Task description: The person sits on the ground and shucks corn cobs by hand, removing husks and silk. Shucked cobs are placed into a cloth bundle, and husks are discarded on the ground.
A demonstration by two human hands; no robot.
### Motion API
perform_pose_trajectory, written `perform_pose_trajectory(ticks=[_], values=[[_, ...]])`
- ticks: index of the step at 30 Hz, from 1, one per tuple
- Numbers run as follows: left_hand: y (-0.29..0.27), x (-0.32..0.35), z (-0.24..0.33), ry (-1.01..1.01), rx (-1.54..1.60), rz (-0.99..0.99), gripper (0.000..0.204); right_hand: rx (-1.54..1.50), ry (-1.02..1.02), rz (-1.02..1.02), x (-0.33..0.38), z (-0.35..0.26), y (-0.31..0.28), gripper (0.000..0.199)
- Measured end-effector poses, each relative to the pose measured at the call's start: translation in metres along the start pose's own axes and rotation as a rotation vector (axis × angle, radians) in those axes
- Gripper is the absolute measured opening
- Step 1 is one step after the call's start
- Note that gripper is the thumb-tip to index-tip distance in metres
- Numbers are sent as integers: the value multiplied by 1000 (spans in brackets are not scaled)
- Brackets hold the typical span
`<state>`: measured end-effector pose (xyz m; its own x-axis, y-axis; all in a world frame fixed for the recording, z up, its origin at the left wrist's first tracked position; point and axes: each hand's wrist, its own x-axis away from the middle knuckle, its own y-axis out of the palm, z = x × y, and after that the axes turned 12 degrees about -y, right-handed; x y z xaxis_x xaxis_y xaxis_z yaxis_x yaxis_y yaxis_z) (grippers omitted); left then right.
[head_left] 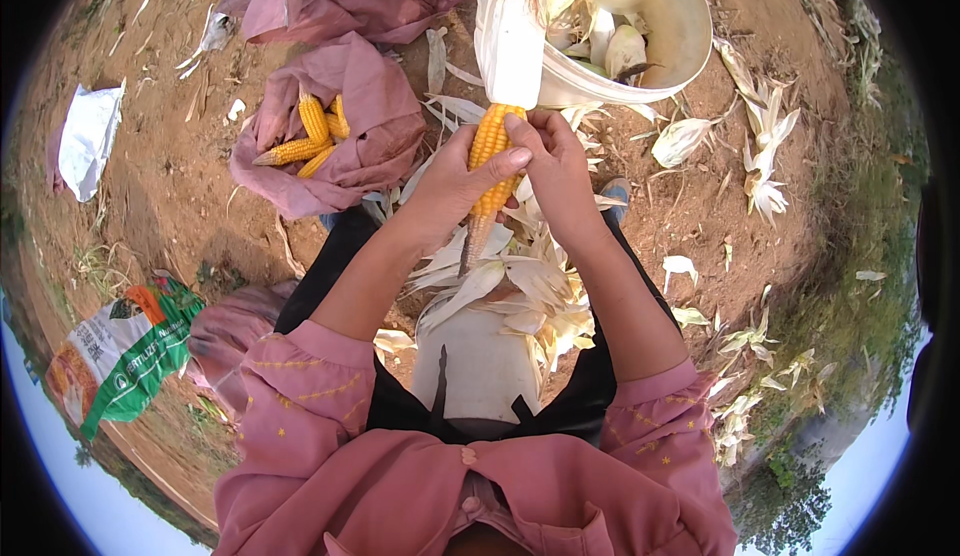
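Both hands hold one yellow corn cob (488,146) upright in front of me. My left hand (455,181) wraps around its lower half, thumb across the kernels. At the cob's top, my right hand (555,161) grips it where a broad pale husk leaf (512,41) still hangs upward. The cob's thin tip points down toward a heap of stripped husks (505,291) between my knees.
A white bucket (680,41) with husks inside stands just beyond the hands. A pink cloth (370,126) at the left cradles several peeled cobs (305,141). More pink cloth lies further back, a white bag at far left, a printed green sack (125,351) at lower left. Husks litter the red soil on the right.
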<state>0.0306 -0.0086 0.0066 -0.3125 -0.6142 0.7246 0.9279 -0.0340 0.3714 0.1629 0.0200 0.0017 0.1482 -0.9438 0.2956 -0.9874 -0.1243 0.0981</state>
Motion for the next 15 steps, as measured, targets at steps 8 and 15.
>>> perform_pose_trajectory(ticks=[8,15], values=[[7,1,-10,98,-379,20,46,-236,-56,98,-13,-3,-10,46],[12,1,-19,118,-417,-51,43,-484,78,184,-15,-18,-17,15]])
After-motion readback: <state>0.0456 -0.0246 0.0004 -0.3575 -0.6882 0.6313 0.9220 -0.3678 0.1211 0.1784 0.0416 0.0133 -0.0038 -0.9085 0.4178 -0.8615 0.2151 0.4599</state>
